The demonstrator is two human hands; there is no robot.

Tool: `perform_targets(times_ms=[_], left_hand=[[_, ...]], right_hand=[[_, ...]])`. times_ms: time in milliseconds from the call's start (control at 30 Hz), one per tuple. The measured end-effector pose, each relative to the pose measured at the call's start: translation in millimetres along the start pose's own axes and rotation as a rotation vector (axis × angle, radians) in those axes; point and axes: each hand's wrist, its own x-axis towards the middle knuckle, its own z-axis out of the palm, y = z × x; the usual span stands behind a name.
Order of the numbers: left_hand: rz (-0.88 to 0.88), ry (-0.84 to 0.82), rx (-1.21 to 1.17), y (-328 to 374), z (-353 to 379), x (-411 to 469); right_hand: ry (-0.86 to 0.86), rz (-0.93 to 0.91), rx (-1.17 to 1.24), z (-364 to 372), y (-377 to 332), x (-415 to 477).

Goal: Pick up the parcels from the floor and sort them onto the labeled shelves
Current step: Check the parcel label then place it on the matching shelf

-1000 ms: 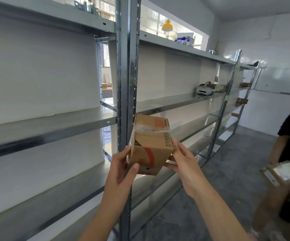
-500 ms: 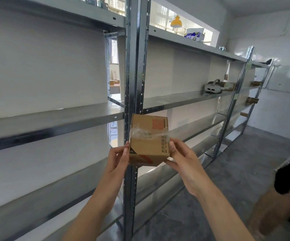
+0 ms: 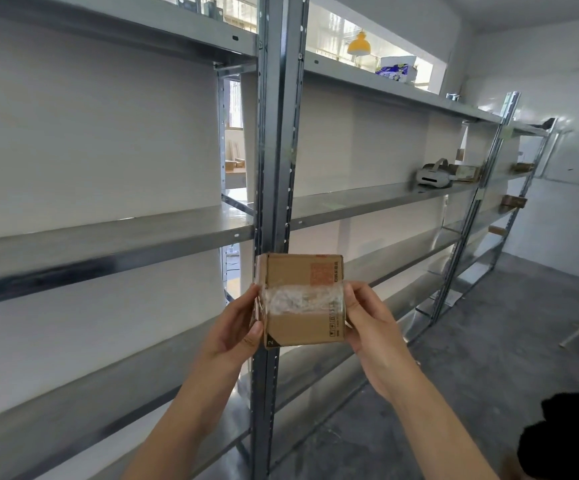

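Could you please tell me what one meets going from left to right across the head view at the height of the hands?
left hand → cardboard parcel → right hand

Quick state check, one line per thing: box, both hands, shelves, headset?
Cardboard box: taped shut, held off the shelves.
Left hand: gripping the box's left side.
Right hand: gripping its right side.
Nearest shelves: bare.
White headset: resting on a farther shelf.
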Motion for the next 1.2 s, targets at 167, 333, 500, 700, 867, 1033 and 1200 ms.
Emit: perform_targets(times_ms=[167, 333, 500, 700, 867, 1033, 1200], left_hand=[[-0.069, 0.081, -0.067, 3, 1, 1], [-0.113, 0.145, 0.025, 2, 2, 4], [-0.124, 0.164, 0.026, -2, 6, 1], [-0.072, 0.132, 0.035, -3, 14, 0], [0.018, 0.188, 0.063, -4, 23, -1], [0.044, 0.184, 0.068, -3, 24, -3], [0.044, 0.177, 0.078, 0, 19, -6]], right_hand=[[-0.122, -0.014, -0.08, -9, 5, 3], [-0.141, -0.029, -0.143, -14, 9, 0], [-0.124, -0.047, -0.099, -17, 10, -1], [-0.051, -0.059, -0.043, -10, 6, 2], [-0.027, -0.062, -0.004, -8, 3, 2], [-0.062, -0.088, -0.023, -12, 0, -2], [-0.116, -0.089, -0.06, -17, -2, -4]])
